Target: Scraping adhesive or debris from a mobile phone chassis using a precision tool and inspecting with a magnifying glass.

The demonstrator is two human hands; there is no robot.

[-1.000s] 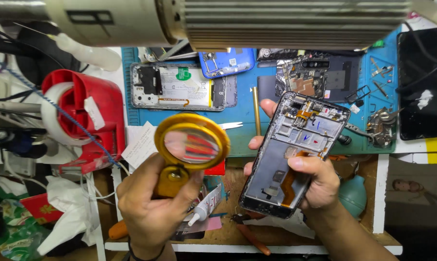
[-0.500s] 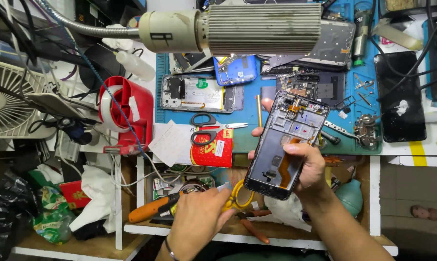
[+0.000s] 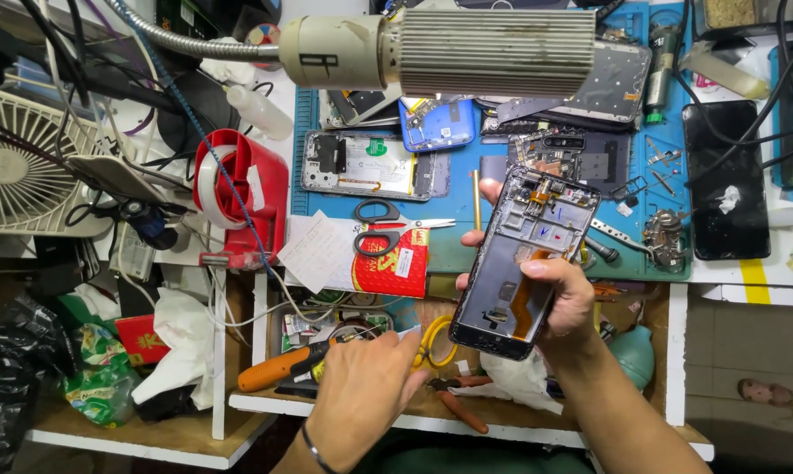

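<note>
We take the work mat (image 3: 466, 254) as our landmark. On it lie opened phones (image 3: 374, 165) and small tools (image 3: 664, 239). Scissors (image 3: 394, 226) rest at its near-left edge, on a packet (image 3: 387, 263). Left of it stands a tape dispenser (image 3: 238, 197), farther left a fan (image 3: 19, 162). Above it hangs a lamp (image 3: 449, 51).

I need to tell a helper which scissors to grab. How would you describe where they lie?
Start at the blue mat on the bench. At its lower left edge lies a red packet, and the scissors rest across its top. Their black handles and bare steel blades set them apart.
</note>
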